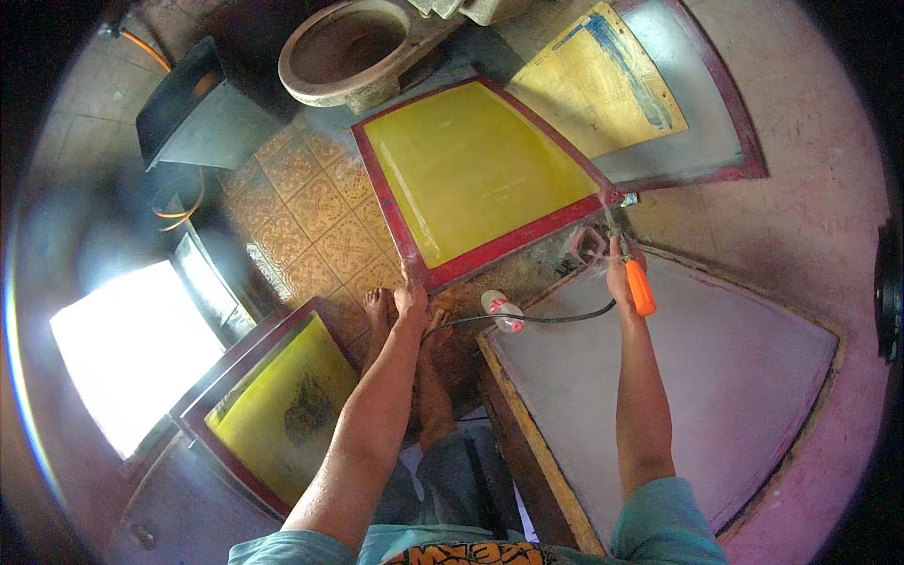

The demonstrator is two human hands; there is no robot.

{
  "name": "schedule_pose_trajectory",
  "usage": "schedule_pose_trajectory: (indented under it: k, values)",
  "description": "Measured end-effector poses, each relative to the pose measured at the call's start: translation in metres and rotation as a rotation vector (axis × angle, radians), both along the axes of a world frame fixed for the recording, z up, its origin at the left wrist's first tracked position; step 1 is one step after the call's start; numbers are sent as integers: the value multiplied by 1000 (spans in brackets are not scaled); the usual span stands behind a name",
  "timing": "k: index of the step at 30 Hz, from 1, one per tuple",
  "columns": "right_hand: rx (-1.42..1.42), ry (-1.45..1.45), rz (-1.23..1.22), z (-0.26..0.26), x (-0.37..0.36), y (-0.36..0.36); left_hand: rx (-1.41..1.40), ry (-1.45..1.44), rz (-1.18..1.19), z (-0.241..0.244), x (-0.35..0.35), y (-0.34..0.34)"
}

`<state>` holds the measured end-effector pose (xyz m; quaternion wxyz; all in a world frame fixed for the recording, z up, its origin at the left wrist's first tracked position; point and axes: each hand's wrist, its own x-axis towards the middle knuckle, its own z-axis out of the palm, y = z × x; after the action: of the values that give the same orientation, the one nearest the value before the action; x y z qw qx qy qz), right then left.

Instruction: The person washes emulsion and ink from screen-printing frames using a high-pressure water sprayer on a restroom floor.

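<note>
My left hand (411, 291) grips the near left corner of a red-framed silk-screen printing frame (487, 176) with yellow-green mesh, tilted up in front of me. My right hand (623, 272) is closed around a spray gun with an orange handle (640, 288), close to the frame's right corner. Fine spray shows about its nozzle. A thin dark hose (551, 320) runs from the gun leftward past my left hand to near my feet. Below the frame stands a clear plastic bottle (503, 311) with a red cap and label.
A round stone-like basin (346, 53) stands beyond the frame. More screens lean at the upper right (748, 134) and lower left (282, 409). A large framed grey panel (678, 395) lies under my right arm. Patterned floor tiles (318, 205) look wet; a dark box-like object (205, 120) stands at left.
</note>
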<state>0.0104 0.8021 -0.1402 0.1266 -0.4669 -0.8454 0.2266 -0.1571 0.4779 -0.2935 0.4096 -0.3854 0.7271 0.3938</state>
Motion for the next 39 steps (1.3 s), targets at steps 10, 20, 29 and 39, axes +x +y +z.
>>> schedule_pose_trajectory:
  k: [10,20,29,39]
  values:
    - [-34,21,-52,5,-14,-1,-96,241,-564,-83,-4,-49]
    - [-13,10,-63,15,14,23,7,-24,-214,-27,16,11]
    - [-79,-29,-79,13,-14,8,-74,60,-281,-64,9,-17]
    - [-184,-127,394,-17,-19,-72,15,238,-399,-97,24,-23]
